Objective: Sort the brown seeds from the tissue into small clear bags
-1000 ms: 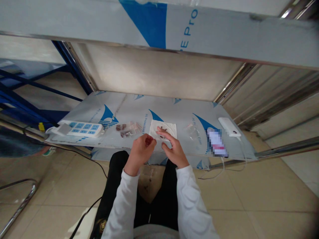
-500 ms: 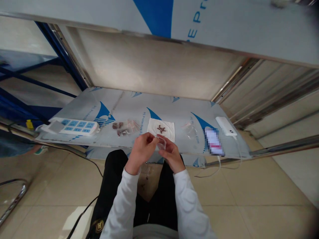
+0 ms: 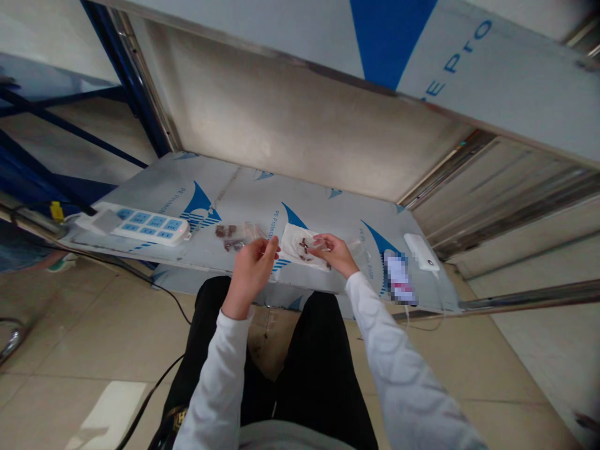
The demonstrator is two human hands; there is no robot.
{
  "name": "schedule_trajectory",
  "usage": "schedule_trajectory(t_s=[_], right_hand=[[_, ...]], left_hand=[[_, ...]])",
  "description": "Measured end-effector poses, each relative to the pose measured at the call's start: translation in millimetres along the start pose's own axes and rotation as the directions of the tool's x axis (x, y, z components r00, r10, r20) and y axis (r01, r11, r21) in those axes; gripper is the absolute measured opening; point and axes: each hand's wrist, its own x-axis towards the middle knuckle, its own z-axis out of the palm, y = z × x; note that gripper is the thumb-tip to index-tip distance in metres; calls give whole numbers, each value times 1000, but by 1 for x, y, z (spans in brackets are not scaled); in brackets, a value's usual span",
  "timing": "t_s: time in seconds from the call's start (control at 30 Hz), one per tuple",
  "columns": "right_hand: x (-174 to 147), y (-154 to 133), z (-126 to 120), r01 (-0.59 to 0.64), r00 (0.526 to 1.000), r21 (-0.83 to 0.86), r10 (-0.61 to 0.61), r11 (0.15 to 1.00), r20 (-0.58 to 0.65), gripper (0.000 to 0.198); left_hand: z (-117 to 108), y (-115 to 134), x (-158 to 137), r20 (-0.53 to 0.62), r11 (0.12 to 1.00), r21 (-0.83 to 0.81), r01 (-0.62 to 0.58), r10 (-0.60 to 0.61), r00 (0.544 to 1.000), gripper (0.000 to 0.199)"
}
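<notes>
My left hand is closed above the shelf's front edge, thumb against fingers. A thin clear plastic bag, barely visible, appears pinched at its fingertips. Slim dark brown pieces lie on a white tissue in front of me. Over that tissue my right hand reaches in from the right, its thumb and index finger closing around a small brown piece; the fingers partly cover the pile. Just left of the tissue, clear bags with brown contents lie flat. Another clear bag rests to the right.
A white power strip lies on the shelf's left side. Toward the right are a phone and a white power bank with a cable. An upper shelf overhangs the film-covered shelf.
My hands have come apart from around the small clear bag. The right has moved forward to the brown pieces on the tissue, and the left has shifted slightly left. The view has tilted.
</notes>
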Motion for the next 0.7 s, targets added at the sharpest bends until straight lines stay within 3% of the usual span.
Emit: schedule_trajectory(t_s=[0.03, 0.07, 0.13, 0.17, 0.33, 0.43, 0.63, 0.7], right_hand=[[14, 3, -6, 41, 996, -277, -18, 960, 83, 47], [26, 4, -10, 92, 987, -496, -12, 864, 162, 45], [45, 2, -14, 186, 961, -723, 32, 666, 276, 41], [52, -1, -13, 218, 950, -761, 45, 610, 308, 39], [68, -17, 2, 403, 891, -837, 49, 370, 451, 33], [69, -25, 9, 501, 850, -823, 26, 269, 526, 29], [63, -35, 7, 586, 807, -792, -29, 171, 590, 33], [59, -32, -1, 580, 812, -793, -48, 189, 582, 39]], left_hand=[[-4, -3, 2, -20, 1000, -3, 10, -10, 1000, 39], [-8, -5, 3, -34, 1000, -6, 19, -19, 999, 38], [-13, -10, 6, -41, 999, -15, 31, -31, 999, 37], [-14, -12, 6, -41, 999, -20, 32, -33, 999, 36], [-23, -19, 6, -52, 999, -2, 33, -33, 998, 34], [-29, -25, 5, -80, 997, 46, 55, -51, 995, 33], [-27, -46, 6, -98, 966, 242, 86, -64, 993, 31], [-25, -53, 7, -77, 949, 297, 105, -86, 993, 30]])
